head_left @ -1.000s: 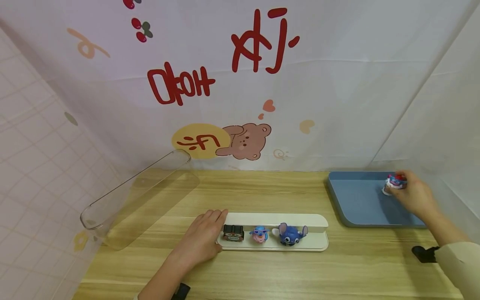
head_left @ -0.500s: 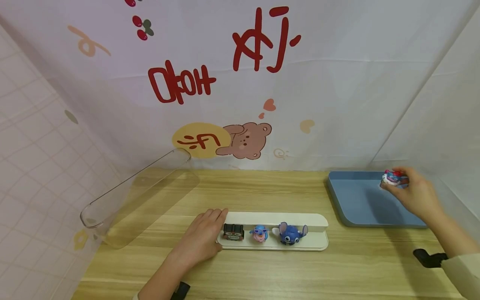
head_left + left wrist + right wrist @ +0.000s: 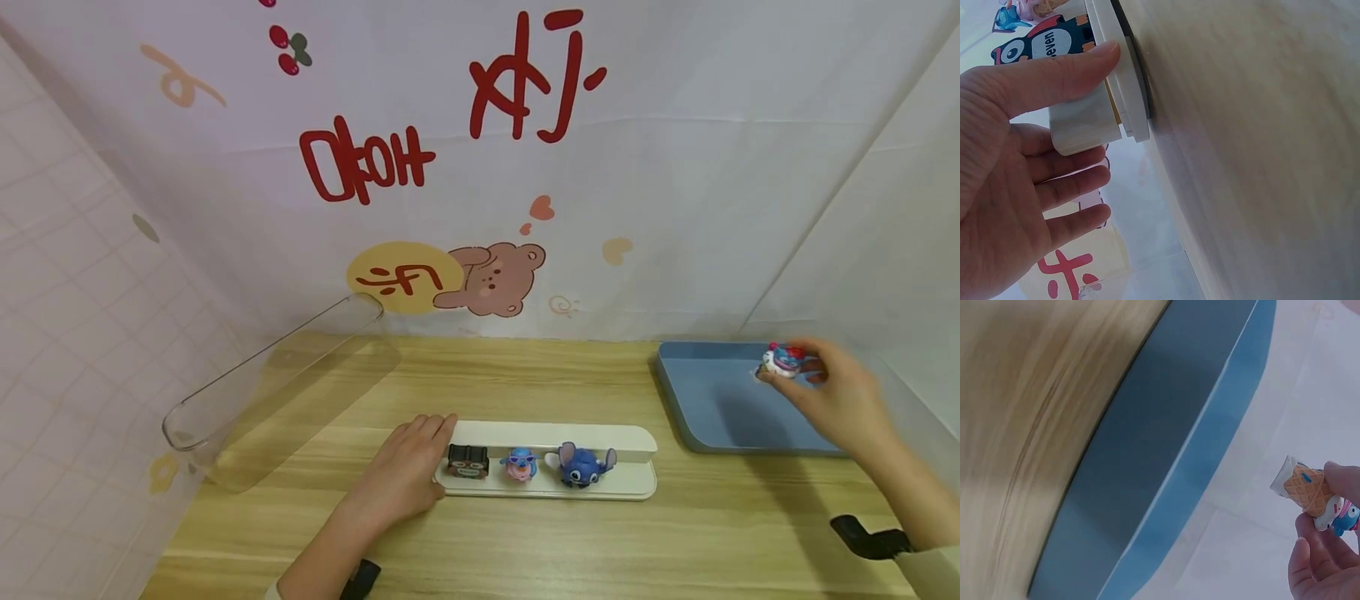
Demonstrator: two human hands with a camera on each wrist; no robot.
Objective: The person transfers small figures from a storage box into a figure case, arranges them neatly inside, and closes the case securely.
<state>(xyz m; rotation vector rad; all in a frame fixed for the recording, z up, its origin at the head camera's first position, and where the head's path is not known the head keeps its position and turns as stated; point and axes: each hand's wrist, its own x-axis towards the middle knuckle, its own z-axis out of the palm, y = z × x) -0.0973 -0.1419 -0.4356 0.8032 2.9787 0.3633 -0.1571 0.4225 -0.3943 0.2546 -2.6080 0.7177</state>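
My right hand pinches a small ice-cream-cone figure and holds it in the air above the blue tray. The right wrist view shows the figure's waffle cone between my fingertips, with the tray below. My left hand rests flat against the left end of a white display stand, fingers straight. On the stand stand a dark penguin figure, a pink-and-blue figure and a blue long-eared figure. In the left wrist view my thumb presses the stand's end beside the penguin.
A clear plastic cover lies tilted at the table's left rear. A printed cloth backdrop closes off the back and sides. A black strap shows at my right wrist. The wooden table stretches in front.
My right hand has lifted the cone figure off the blue tray and carried it slightly up. The left hand and the stand have stayed put.
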